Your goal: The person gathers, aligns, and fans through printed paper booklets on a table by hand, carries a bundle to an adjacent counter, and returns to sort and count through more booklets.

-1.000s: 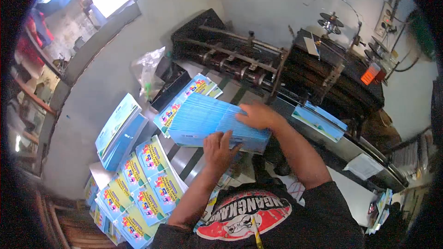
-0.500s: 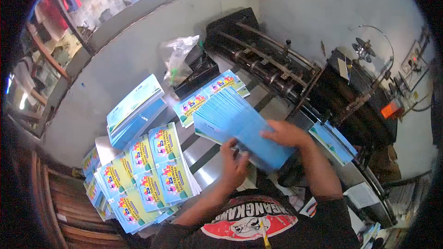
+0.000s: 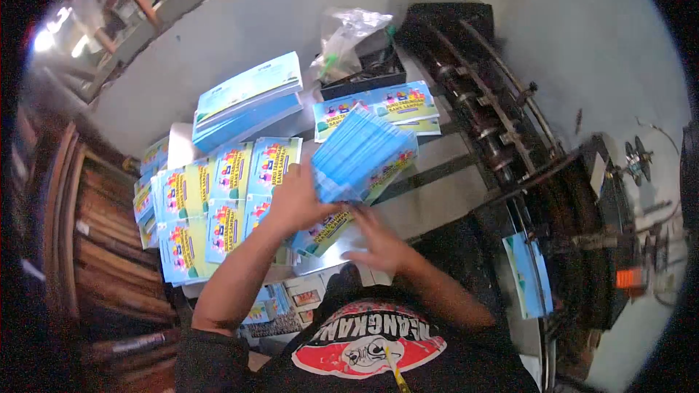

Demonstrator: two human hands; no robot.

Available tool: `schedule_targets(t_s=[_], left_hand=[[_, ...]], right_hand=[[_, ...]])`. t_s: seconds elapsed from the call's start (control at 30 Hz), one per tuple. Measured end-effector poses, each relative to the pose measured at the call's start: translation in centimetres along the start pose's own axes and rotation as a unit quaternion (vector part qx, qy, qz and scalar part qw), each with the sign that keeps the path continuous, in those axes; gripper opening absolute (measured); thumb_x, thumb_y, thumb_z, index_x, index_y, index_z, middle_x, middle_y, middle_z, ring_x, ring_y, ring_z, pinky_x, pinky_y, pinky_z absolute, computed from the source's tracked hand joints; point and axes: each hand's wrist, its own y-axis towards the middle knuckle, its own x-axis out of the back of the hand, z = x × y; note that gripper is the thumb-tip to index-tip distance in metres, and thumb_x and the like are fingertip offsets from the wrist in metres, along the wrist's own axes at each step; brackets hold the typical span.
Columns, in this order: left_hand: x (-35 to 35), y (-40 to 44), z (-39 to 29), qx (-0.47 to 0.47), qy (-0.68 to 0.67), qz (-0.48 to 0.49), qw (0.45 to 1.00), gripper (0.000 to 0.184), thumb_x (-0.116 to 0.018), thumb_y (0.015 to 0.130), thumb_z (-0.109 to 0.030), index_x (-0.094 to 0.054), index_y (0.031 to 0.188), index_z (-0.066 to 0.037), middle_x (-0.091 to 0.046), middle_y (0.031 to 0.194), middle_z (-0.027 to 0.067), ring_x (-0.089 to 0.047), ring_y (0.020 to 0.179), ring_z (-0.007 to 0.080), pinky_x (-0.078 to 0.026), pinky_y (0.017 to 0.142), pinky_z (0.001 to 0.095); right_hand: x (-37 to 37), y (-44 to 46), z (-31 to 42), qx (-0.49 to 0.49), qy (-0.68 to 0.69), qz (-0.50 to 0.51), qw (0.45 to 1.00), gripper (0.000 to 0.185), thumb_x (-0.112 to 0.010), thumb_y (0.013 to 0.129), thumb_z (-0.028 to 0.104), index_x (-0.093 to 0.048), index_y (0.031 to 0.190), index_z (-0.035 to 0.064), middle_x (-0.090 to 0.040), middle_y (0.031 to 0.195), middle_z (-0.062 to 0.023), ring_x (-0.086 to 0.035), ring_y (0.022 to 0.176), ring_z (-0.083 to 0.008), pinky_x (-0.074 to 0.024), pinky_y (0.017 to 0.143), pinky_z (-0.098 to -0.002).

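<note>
A fanned stack of blue sheets (image 3: 357,153) lies tilted in front of me, with a printed yellow and blue cover showing along its lower right side. My left hand (image 3: 301,200) grips the stack's lower left end, its thumb along the bottom edge. At the near edge, my right hand (image 3: 380,241) has its fingers apart, fingertips close to the stack; whether they touch it is unclear. Behind the fanned stack lie printed cover sheets (image 3: 411,102). Many more cover sheets (image 3: 182,193) are spread to the left, and a thick pile of blue booklets (image 3: 251,91) sits behind them.
A black tray (image 3: 364,81) with a clear plastic bag (image 3: 353,33) stands at the back. A dark roller machine (image 3: 488,105) runs along the right, with a blue sheet (image 3: 527,275) below it. Wooden slats (image 3: 109,247) stand at the far left.
The view has swung to the right. The blue stack has been turned and moved left towards the spread covers. My left hand has closed on its end; my right hand has come off its side.
</note>
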Motion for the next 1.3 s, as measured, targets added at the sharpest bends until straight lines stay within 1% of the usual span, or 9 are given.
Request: schedule_targets(t_s=[0.1, 0.17, 0.27, 0.4, 0.67, 0.87, 1.07, 1.2, 1.3], left_hand=[[-0.2, 0.0, 0.7, 0.005, -0.089, -0.058, 0.994, 0.097, -0.085, 0.06, -0.046, -0.04, 0.129, 0.005, -0.051, 0.113, 0.0234, -0.054, 0.106, 0.0382, -0.046, 0.089, 0.0454], [-0.1, -0.5, 0.0, -0.072, -0.06, -0.071, 0.993, 0.087, -0.087, 0.058, -0.03, -0.044, 0.128, -0.001, -0.052, 0.109, 0.019, -0.053, 0.102, 0.0365, -0.045, 0.087, 0.0439], [1.6, -1.8, -3.2, -0.174, 0.023, -0.066, 0.982, 0.085, -0.087, 0.058, -0.024, -0.044, 0.129, -0.006, -0.052, 0.107, 0.0183, -0.054, 0.1, 0.0353, -0.045, 0.085, 0.0419], [1.0, -1.1, -3.5, -0.225, 0.032, 0.01, 0.974, 0.098, -0.085, 0.058, -0.033, -0.037, 0.14, -0.009, -0.052, 0.121, 0.0148, -0.048, 0.116, 0.034, -0.034, 0.101, 0.0466], [1.0, -1.3, -3.3, -0.228, 0.056, 0.041, 0.971, 0.099, -0.082, 0.062, -0.032, -0.032, 0.144, -0.01, -0.05, 0.128, 0.0144, -0.046, 0.122, 0.0303, -0.028, 0.107, 0.0476], [0.8, -1.9, -2.7, -0.244, 0.024, 0.045, 0.968, 0.099, -0.082, 0.06, -0.033, -0.034, 0.143, -0.009, -0.049, 0.129, 0.0161, -0.046, 0.12, 0.0328, -0.029, 0.108, 0.0462], [3.9, -5.9, 2.6, -0.069, 0.067, 0.072, 0.993, 0.109, -0.086, 0.05, -0.031, -0.034, 0.143, -0.009, -0.046, 0.133, 0.0205, -0.044, 0.124, 0.0383, -0.033, 0.106, 0.0463], [0.7, -6.8, 6.0, -0.087, -0.246, 0.082, 0.962, 0.114, -0.086, 0.049, -0.02, -0.029, 0.147, -0.012, -0.044, 0.134, 0.0183, -0.037, 0.132, 0.0331, -0.032, 0.108, 0.0442], [-3.4, -7.9, 6.9, 0.018, -0.58, -0.026, 0.814, 0.128, -0.085, 0.049, -0.009, -0.009, 0.152, -0.011, -0.036, 0.144, 0.0149, -0.037, 0.132, 0.0279, -0.032, 0.108, 0.0399]], right_hand=[[7.5, 0.2, -4.5, -0.127, 0.121, -0.116, 0.978, 0.103, -0.085, 0.063, 0.016, -0.024, 0.145, 0.0041, -0.033, 0.145, -0.0228, -0.032, 0.135, -0.0355, -0.0258, 0.112, -0.0435], [12.8, 0.6, -4.4, -0.128, 0.025, -0.199, 0.971, 0.117, -0.088, 0.059, 0.018, -0.014, 0.15, 0.0062, -0.024, 0.151, -0.0232, -0.024, 0.14, -0.0351, -0.0232, 0.114, -0.0443], [16.7, 1.2, -6.8, 0.077, -0.011, -0.118, 0.99, 0.13, -0.091, 0.054, 0.022, -0.005, 0.151, 0.0079, -0.014, 0.156, -0.0223, -0.016, 0.144, -0.0332, -0.0196, 0.115, -0.0452], [18.2, 0.1, -5.8, 0.108, 0.014, 0.04, 0.993, 0.147, -0.093, 0.047, 0.028, 0.009, 0.151, 0.0094, 0.0, 0.157, -0.0212, -0.007, 0.145, -0.0311, -0.0136, 0.116, -0.0444], [18.3, 1.4, -5.9, 0.161, -0.084, -0.03, 0.983, 0.141, -0.093, 0.05, 0.028, 0.005, 0.15, 0.0093, -0.013, 0.154, -0.0222, -0.015, 0.143, -0.0362, -0.0159, 0.116, -0.0454], [17.2, 0.0, -7.5, 0.066, 0.043, 0.028, 0.997, 0.131, -0.093, 0.05, 0.031, -0.009, 0.147, 0.0051, -0.03, 0.145, -0.022, -0.034, 0.134, -0.0367, -0.0286, 0.111, -0.0453], [14.9, -1.8, -8.2, 0.044, 0.114, -0.072, 0.99, 0.114, -0.092, 0.053, 0.031, -0.026, 0.143, 0.0043, -0.048, 0.127, -0.0167, -0.05, 0.118, -0.0286, -0.0396, 0.101, -0.0407], [15.5, -2.7, -5.9, 0.038, 0.063, -0.034, 0.997, 0.111, -0.092, 0.057, 0.034, -0.029, 0.144, 0.0053, -0.046, 0.137, -0.0156, -0.047, 0.125, -0.0272, -0.0355, 0.107, -0.041], [14.7, -3.3, -6.3, 0.026, 0.07, -0.063, 0.995, 0.123, -0.09, 0.057, 0.021, -0.012, 0.151, 0.0068, -0.036, 0.147, -0.0175, -0.037, 0.135, -0.0284, -0.0309, 0.11, -0.041]])
